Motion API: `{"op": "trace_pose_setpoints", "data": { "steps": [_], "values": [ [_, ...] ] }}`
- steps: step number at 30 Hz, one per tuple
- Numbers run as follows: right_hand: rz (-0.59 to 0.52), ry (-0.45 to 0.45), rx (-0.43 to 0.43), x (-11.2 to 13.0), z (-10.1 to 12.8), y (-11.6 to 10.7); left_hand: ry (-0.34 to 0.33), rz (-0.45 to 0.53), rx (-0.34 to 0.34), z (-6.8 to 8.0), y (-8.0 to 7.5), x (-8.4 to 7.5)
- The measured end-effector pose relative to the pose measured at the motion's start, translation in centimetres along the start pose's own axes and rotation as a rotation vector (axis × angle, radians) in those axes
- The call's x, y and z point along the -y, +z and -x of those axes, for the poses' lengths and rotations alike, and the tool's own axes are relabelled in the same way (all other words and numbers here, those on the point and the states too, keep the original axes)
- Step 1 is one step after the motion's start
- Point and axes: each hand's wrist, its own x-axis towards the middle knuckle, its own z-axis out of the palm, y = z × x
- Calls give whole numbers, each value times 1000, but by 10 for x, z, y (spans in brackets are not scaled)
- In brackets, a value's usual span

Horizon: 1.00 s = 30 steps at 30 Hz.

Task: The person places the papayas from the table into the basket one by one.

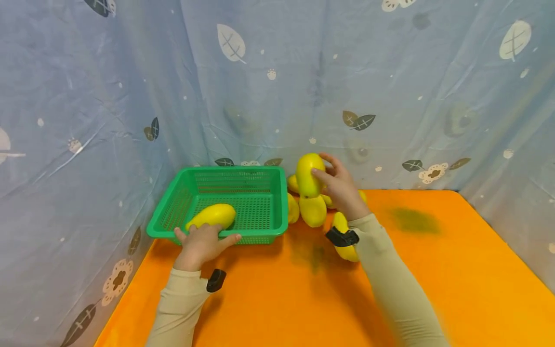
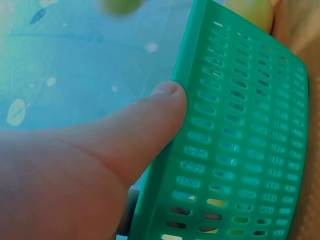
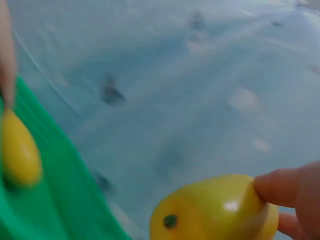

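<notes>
A yellow mango (image 1: 307,176) is up in my right hand (image 1: 344,188), held between thumb and fingers just right of the basket. In the right wrist view, the dark stem spot of this mango (image 3: 215,210) faces the camera. My left hand (image 1: 201,245) lies over the near rim of a green plastic basket (image 1: 284,193). Its thumb (image 2: 155,107) presses the rim from outside, while its fingers reach inside, partly hidden. Against those fingers, in the basket's near left part, lies another mango (image 1: 218,215).
Several yellow mangoes (image 1: 313,212) cluster right of the basket on the orange cloth (image 1: 277,303). One nearer mango (image 1: 347,253) is partly covered by the right wrist's black strap. A patterned blue-grey curtain (image 1: 277,106) encloses the back and sides.
</notes>
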Motion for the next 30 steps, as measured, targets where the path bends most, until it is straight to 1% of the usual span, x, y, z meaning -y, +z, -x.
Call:
{"op": "trace_pose_setpoints", "data": {
  "steps": [3, 6, 9, 13, 15, 17, 19, 24, 27, 30],
  "values": [
    [-37, 25, 88, -3, -9, 57, -13, -2, 2, 0, 1, 2],
    [-15, 70, 156, -18, -17, 104, -18, -17, -2, -1, 1, 2],
    [61, 130, 195, -36, -24, 138, -11, -17, -13, -2, 1, 0],
    [213, 178, 242, -54, -31, 167, -3, -7, -40, -2, 1, 0],
    [286, 181, 270, -58, -34, 177, -2, -3, -50, -2, 1, 0],
    [339, 186, 293, -58, -34, 180, 1, -5, -57, -3, 1, -2],
    [368, 186, 313, -58, -35, 180, 3, -5, -58, -3, 0, -4],
    [329, 196, 332, -56, -33, 180, -2, -26, -52, -2, -3, -5],
    [311, 181, 314, -58, -33, 180, -11, -32, -39, -1, -2, -4],
    [306, 146, 284, -58, -31, 179, -22, -30, -27, 0, -1, -1]
  ]
}}
